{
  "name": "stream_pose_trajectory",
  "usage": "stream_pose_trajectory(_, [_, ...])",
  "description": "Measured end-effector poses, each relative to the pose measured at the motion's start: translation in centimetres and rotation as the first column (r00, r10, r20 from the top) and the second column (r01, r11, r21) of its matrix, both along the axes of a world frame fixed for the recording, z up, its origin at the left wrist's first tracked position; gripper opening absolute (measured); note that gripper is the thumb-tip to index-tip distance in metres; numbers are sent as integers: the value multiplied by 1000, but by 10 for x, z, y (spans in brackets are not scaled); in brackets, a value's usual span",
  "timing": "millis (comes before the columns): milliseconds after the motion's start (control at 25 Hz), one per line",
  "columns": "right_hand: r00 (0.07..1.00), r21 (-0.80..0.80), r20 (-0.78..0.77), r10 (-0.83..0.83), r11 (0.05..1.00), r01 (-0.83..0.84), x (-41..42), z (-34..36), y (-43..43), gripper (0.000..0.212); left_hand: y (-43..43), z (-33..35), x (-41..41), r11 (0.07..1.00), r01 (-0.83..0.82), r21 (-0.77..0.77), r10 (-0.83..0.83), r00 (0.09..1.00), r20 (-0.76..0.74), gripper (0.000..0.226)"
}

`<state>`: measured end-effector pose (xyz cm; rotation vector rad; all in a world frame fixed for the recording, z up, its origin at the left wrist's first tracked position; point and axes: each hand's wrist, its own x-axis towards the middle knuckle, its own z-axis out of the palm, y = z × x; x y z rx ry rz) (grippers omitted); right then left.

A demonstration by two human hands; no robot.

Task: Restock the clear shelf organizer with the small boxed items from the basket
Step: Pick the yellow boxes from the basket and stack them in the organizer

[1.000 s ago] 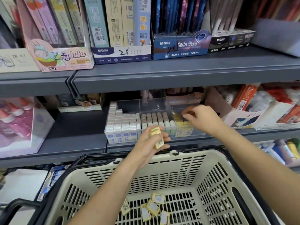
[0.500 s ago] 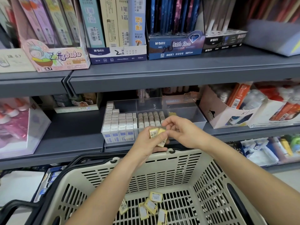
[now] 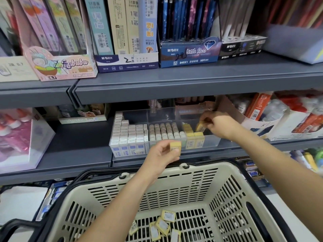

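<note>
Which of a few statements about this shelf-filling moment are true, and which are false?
1. The left hand holds a yellow box. True.
2. The right hand is empty. False: it pinches a second yellow box inside the clear organizer.
3. The basket holds nothing. False: several loose boxes lie on its floor.
4. The organizer's right-hand section has free room. True.
</note>
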<state>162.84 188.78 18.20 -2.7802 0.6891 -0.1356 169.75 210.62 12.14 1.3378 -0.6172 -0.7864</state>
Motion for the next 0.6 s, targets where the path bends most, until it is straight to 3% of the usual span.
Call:
stream_pose_trajectory(120, [997, 86, -57, 46, 995, -41, 9, -14, 5, 23, 0, -1, 1, 1000, -13, 1, 13, 1000, 5, 28])
stream_pose_trajectory(280, [991, -19, -117, 71, 997, -73, 9, -15, 9, 28, -3, -2, 2, 999, -40, 34, 40, 999, 0, 30])
stream_pose_trajectory(360, [998, -93, 17, 63, 994, -61, 4, -8, 21, 26, -4, -3, 2, 998, -53, 38, 52, 998, 27, 31])
stream_pose_trajectory(480, [943, 121, 273, 190, 966, -230, -7, 1, 58, 24, -5, -4, 2, 999, -49, 9, 49, 998, 35, 32])
stream_pose_trajectory(600, [930, 126, 210, 303, 934, -333, -13, -1, 83, 18, -6, -2, 0, 1000, -26, -13, 27, 999, 30, 28])
